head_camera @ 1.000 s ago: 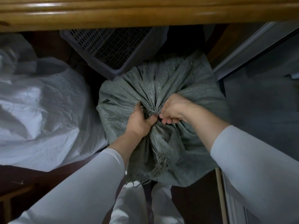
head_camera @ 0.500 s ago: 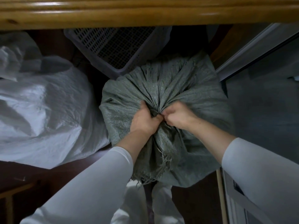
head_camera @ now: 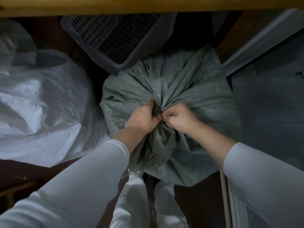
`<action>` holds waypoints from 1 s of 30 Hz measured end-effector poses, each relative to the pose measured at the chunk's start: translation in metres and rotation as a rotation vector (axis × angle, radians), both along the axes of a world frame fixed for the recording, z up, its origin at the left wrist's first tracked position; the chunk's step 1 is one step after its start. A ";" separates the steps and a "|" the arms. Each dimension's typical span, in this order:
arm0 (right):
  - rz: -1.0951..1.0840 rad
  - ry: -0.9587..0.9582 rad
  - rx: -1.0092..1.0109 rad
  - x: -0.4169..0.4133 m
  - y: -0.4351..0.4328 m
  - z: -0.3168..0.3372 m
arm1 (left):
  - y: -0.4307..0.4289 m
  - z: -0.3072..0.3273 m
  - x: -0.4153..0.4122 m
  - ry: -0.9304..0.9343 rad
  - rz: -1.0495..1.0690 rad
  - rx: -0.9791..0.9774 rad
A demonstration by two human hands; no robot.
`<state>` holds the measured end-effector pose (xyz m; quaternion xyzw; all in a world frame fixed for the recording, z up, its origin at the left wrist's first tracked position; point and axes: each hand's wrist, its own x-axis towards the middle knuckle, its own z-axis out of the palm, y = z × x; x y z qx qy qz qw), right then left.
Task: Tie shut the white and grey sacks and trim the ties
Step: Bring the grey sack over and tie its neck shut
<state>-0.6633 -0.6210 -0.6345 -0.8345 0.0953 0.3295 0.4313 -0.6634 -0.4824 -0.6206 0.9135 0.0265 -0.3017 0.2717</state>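
A full grey woven sack (head_camera: 189, 89) stands on the floor in the middle, its mouth gathered into a bunched neck. My left hand (head_camera: 142, 116) grips the gathered neck from the left. My right hand (head_camera: 180, 117) is curled tight against the neck from the right, knuckles almost touching the left hand. The frayed loose end of the sack (head_camera: 158, 155) hangs toward me below both hands. A white sack (head_camera: 42, 102) lies slumped to the left, apart from both hands. No tie is visible between the fingers.
A perforated plastic crate (head_camera: 115, 33) leans behind the grey sack. A wooden beam (head_camera: 148, 4) crosses the top. A grey door or panel (head_camera: 266, 96) stands on the right. A wooden stick (head_camera: 224, 195) stands at the sack's lower right.
Both hands have shifted slightly to the right and nearer along the neck, and the neck looks bunched tighter. The view has tilted a little.
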 end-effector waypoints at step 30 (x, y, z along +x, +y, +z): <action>-0.406 0.094 0.226 -0.009 0.025 0.024 | 0.005 0.022 0.006 0.095 0.187 0.118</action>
